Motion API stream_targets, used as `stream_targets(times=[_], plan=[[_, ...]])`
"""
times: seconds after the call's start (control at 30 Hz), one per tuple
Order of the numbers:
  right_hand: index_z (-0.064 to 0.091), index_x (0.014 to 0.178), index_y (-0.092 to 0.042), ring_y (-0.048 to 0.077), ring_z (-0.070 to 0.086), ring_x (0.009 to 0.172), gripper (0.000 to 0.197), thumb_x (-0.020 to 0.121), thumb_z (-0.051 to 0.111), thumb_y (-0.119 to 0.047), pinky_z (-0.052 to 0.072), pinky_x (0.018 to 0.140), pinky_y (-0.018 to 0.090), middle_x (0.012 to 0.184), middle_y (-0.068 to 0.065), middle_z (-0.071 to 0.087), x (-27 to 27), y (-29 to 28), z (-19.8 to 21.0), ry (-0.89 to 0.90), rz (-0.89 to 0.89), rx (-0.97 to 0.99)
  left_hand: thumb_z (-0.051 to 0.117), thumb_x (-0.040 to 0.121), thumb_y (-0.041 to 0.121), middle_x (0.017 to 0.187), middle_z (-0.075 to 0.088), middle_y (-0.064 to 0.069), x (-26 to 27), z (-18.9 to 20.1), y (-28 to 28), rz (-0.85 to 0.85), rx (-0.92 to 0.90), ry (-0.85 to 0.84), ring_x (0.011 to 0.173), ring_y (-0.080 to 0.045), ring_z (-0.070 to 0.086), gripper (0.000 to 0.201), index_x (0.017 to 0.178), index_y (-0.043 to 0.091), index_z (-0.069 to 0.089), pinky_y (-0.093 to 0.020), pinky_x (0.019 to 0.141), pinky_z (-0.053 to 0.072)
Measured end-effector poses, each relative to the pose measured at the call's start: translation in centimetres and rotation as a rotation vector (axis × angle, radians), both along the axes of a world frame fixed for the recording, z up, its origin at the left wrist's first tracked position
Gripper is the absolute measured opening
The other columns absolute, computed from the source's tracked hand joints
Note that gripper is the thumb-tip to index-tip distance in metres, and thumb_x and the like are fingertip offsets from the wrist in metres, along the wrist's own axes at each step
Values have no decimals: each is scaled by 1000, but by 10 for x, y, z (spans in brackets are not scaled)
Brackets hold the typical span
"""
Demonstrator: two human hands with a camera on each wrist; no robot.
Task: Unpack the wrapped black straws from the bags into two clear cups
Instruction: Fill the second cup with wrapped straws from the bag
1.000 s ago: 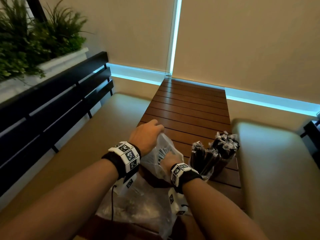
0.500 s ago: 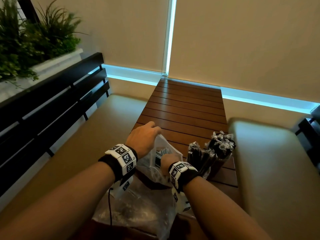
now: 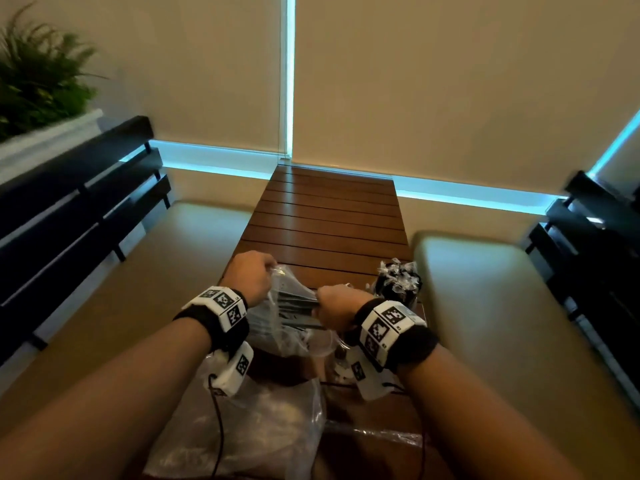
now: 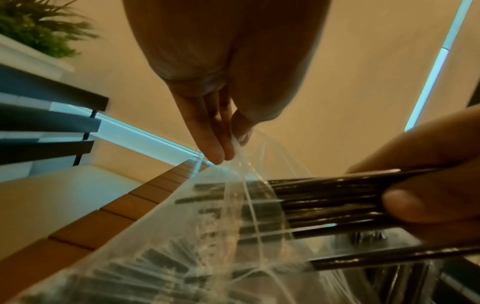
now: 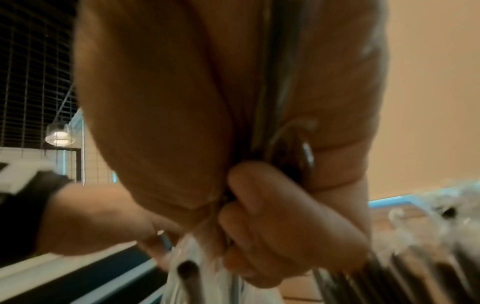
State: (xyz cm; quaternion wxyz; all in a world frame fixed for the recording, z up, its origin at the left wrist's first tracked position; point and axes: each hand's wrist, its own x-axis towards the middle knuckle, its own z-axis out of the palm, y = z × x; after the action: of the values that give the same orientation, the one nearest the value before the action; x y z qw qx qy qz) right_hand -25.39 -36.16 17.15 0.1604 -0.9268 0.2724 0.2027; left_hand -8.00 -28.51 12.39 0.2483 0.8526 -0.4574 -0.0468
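Note:
My left hand [image 3: 254, 275] pinches the top edge of a clear plastic bag [image 3: 287, 306] between fingertips [image 4: 217, 152] and thumb. The bag [image 4: 182, 236] holds wrapped black straws. My right hand [image 3: 334, 308] grips a bundle of black straws [image 3: 298, 304] that pokes out of the bag's mouth; the bundle [image 4: 324, 203] lies across its curled fingers [image 5: 272, 232]. To the right stands a clear cup [image 3: 398, 289] packed with wrapped black straws. A second cup is hidden behind my right wrist.
A slatted wooden table [image 3: 329, 216] runs away from me between two beige cushioned benches [image 3: 502, 306]. Another crumpled clear bag [image 3: 249, 431] lies near the table's front edge. Dark slatted backrests [image 3: 76, 202] flank both sides, with a planter [image 3: 38, 81] at far left.
My right hand has come out of the bag toward the right, drawing a bundle of straws with it. My left hand still holds the bag's edge. The camera has turned slightly.

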Motion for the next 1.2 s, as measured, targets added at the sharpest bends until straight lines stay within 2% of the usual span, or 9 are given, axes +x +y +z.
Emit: stream_targets(times=[0.17,0.4,0.53,0.7,0.8,0.9,1.03,1.13,1.2], plan=[[61,109,-3,29,60,89,30,101,47,-28,45,69,35,104,11,65,-34,-21,22,-11,-55,53,61,91,9,104,73,-5,0,-6,-14,30,50,21,95,-23,65,20,103,15,75,-34,87,53],[62,106,-15,22,64,84,29,100,48,-40,54,82,42,94,4,66,-69,-43,41,-105,-176,142,58,91,33,89,70,-4,7,-14,-22,50,155,34,82,-26,64,17,80,23,66,-36,77,54],[62,103,-13,17,56,65,25,100,49,-35,50,67,38,78,1,60,-79,-50,55,-208,-261,286,61,87,32,79,69,-3,13,-28,-21,68,218,46,72,-23,63,20,70,21,61,-38,73,56],[55,87,-16,7,45,46,20,103,48,-27,39,48,24,65,-3,50,-87,-55,68,-370,-313,446,60,83,27,98,68,-3,7,-28,-19,32,270,121,86,-23,63,7,89,24,61,-37,82,54],[52,89,-20,5,45,46,17,103,47,-26,38,46,23,66,-5,49,-82,-51,63,-547,-330,477,60,86,18,105,67,1,-13,-10,-20,-78,147,367,95,-20,64,23,108,24,60,-35,85,53],[53,112,-24,8,55,64,13,103,46,-30,44,57,25,81,-6,57,-65,-39,41,-645,-297,269,58,84,11,111,69,1,-46,24,-24,-255,-54,855,103,-17,64,40,124,14,57,-34,86,49],[39,137,-22,15,61,76,34,103,45,-22,48,69,32,95,1,64,-44,-10,4,-844,-234,228,62,73,18,105,69,-10,-71,64,-26,-363,-322,1270,95,-24,63,37,109,10,60,-42,84,50],[31,144,-17,22,64,84,46,101,46,-11,48,72,34,104,8,67,-34,4,-12,-973,-218,204,69,82,36,115,68,-17,-76,77,-28,-292,-385,1323,104,-27,62,21,88,18,75,-48,90,48],[34,137,-15,21,63,85,39,101,47,-14,48,72,34,104,6,66,-30,10,-18,-1015,-199,229,69,84,44,89,69,-12,-78,76,-33,-142,-450,1281,96,-23,67,29,74,17,71,-47,91,50]])
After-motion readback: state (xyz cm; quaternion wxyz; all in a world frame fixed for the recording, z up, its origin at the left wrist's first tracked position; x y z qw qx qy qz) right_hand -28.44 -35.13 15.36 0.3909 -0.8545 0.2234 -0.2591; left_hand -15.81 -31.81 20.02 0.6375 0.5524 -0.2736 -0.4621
